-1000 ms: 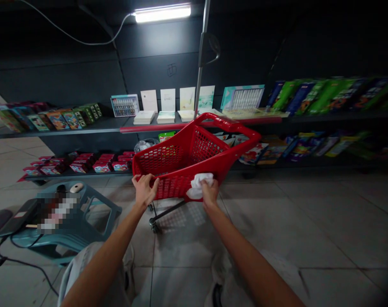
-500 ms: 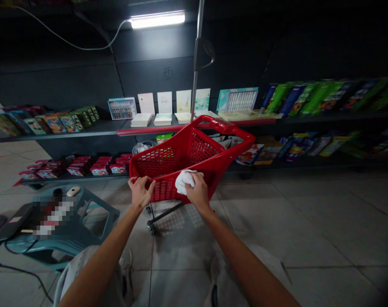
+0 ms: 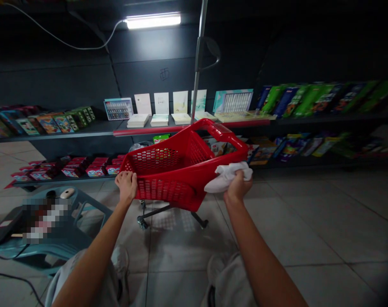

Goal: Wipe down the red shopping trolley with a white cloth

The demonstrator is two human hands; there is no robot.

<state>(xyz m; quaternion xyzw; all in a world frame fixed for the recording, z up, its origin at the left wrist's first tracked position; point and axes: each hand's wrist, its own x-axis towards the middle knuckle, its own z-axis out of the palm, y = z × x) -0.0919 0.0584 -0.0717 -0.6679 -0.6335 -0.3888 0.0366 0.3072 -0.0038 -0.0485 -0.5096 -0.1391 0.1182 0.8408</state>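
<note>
Pixelated patch (image 3: 45, 220) on the teal stool (image 3: 62, 243) — unreadable.

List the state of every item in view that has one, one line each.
Left hand: fingers curled over the cart's rim
Right hand: closed on the cloth
White cloth: bunched, held up
Red plastic shopping cart: on its wheeled frame, held by the rim
Fluorescent strip light: lit
Computer mouse: resting on a teal plastic stool
</note>
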